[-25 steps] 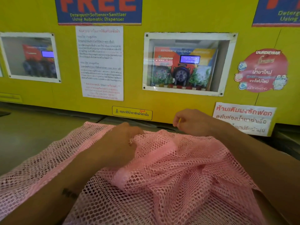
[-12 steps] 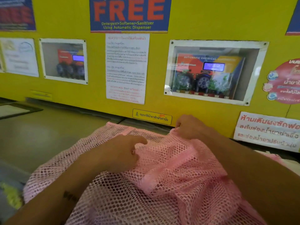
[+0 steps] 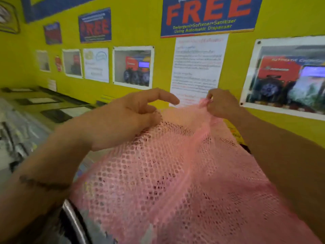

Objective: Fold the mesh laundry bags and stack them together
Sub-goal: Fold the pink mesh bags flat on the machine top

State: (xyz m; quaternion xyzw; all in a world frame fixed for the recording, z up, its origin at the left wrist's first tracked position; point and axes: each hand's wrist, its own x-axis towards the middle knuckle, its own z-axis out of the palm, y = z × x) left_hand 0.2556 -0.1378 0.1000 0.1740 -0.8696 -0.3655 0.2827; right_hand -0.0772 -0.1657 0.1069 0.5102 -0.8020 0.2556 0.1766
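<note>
A pink mesh laundry bag (image 3: 175,182) fills the lower middle and lower right of the frame, lifted and spread between the two hands, with its top edge in the centre of the frame. The right hand (image 3: 221,104), right of centre, has its fingers curled tightly and pinches a bunched corner of the pink mesh at its top edge. The left hand (image 3: 126,118), left of centre, lies against the left part of the top edge; its index finger points straight toward the right and the other fingers are bent at the mesh, but blur hides whether they really hold it.

Behind the hands is a yellow wall (image 3: 140,23). On it, in the upper middle, hangs a blue sign with red letters "FREE" (image 3: 209,14), and under this a white paper notice with small text (image 3: 197,67). At the left of the frame a grey counter (image 3: 21,120) runs along the wall.
</note>
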